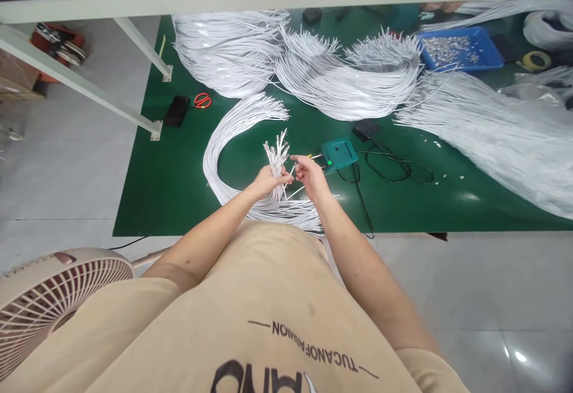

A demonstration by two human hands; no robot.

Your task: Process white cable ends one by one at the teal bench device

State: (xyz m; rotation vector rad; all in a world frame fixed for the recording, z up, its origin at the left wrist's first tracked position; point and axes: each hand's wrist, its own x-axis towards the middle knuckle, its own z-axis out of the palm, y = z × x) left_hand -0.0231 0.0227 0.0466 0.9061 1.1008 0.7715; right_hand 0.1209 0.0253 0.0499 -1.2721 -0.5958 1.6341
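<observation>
My left hand (pixel 270 181) is closed around a bunch of white cables (pixel 276 157), whose ends stick up above the fist. The cables' lengths curve below my wrist onto the green table. Close on the right, my right hand (pixel 311 177) has its fingers at the tip of a single white cable (pixel 292 170) that leans out of the bunch. Those fingers look bent around it, with the exact contact too small to make out. Just beyond my right hand sits a teal device (pixel 340 154) with a lit green spot. Another white cable bundle (pixel 215 148) arcs around to the left.
Large white cable bundles (pixel 349 91) lie along the back, and more spread at the right (pixel 501 136). A blue tray (pixel 487 49) holds small parts. Red-handled scissors (pixel 202 101) and a black phone-like object (pixel 177 111) lie left. A shelf frame (pixel 143 52) overhangs; a fan (pixel 62 297) stands lower left.
</observation>
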